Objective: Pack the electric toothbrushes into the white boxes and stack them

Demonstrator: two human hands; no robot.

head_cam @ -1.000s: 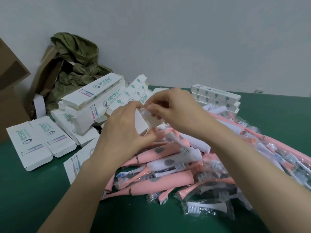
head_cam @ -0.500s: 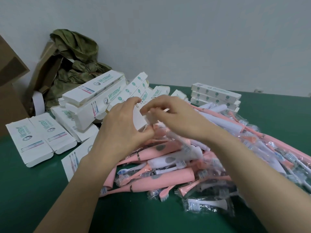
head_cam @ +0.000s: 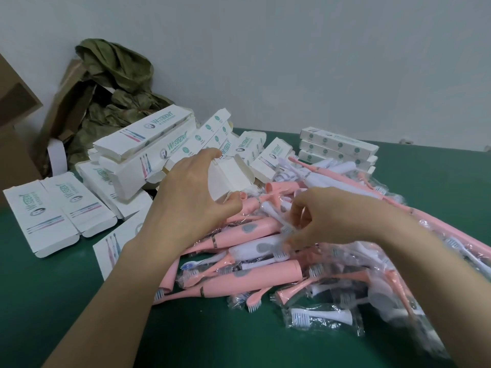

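— Which way's the box mouth?
— Rightward. My left hand [head_cam: 191, 200] grips the white box [head_cam: 232, 177] toward the table's [head_cam: 79, 309] far edge. My right hand [head_cam: 326, 221] pinches a wrapped toothbrush [head_cam: 273, 215] just beside it, angled toward that mouth.

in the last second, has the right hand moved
Yes. The right hand left the open white box and came down toward the person onto the toothbrush pile, farther from the stacked boxes behind.
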